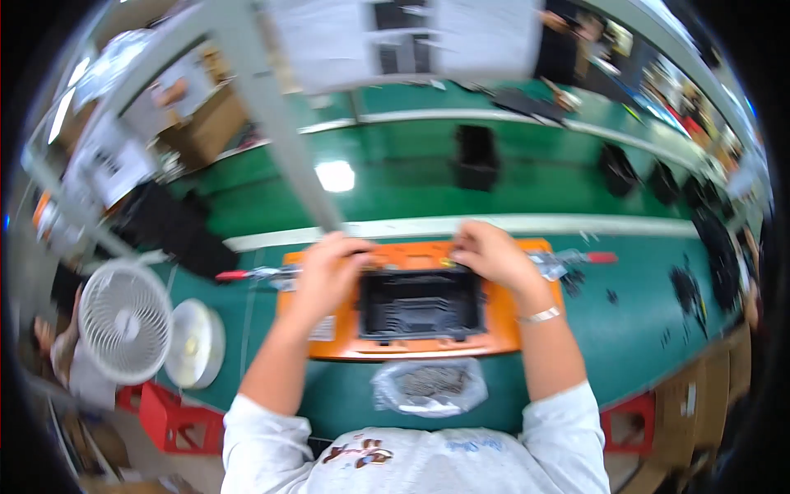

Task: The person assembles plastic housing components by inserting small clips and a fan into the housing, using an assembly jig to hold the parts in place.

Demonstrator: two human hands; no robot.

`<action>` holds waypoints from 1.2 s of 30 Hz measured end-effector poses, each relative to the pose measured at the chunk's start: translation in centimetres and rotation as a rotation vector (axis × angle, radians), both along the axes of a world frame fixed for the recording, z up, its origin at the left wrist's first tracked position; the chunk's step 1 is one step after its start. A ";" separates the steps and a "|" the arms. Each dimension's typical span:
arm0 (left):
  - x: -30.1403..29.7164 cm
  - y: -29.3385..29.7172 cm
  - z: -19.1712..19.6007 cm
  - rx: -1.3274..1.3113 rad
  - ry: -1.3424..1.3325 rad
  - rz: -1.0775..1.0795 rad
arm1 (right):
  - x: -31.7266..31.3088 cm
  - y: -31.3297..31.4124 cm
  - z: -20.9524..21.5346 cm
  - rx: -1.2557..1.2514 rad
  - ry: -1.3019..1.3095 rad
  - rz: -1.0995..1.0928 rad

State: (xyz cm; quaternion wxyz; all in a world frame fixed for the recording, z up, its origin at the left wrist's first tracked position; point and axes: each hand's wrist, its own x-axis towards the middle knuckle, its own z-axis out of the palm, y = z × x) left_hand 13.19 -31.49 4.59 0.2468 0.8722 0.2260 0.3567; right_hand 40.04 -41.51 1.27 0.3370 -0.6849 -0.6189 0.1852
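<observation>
A black open plastic housing sits in an orange fixture plate on the green table. My left hand is at the housing's upper left corner, its fingertips drawn together over the orange plate. At the upper right corner my right hand pinches its fingers close to a small yellow spot on the plate. What either hand holds, if anything, is too small and blurred to make out. A clear plastic bag of small metal pieces lies in front of the fixture, near my body.
Toggle clamps with red handles flank the fixture, a left handle and a right handle. A grey frame post rises behind the left hand. Black parts lie at right. Beyond runs a green conveyor carrying black housings. A white fan stands left.
</observation>
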 end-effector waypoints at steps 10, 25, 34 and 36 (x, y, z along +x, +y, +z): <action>2.7 0.6 -4.6 0.054 0.241 0.064 | 0.6 -1.6 -0.4 -0.028 0.153 0.033; 4.5 1.3 -6.6 -0.026 0.131 0.051 | 1.2 -1.3 0.1 -0.102 -0.082 0.001; 4.6 1.6 -5.7 -0.133 0.171 0.075 | 5.5 0.5 -3.0 -0.124 0.017 -0.005; 4.5 1.9 -5.8 -0.132 0.176 0.088 | 4.1 0.2 -2.0 -0.151 0.061 0.062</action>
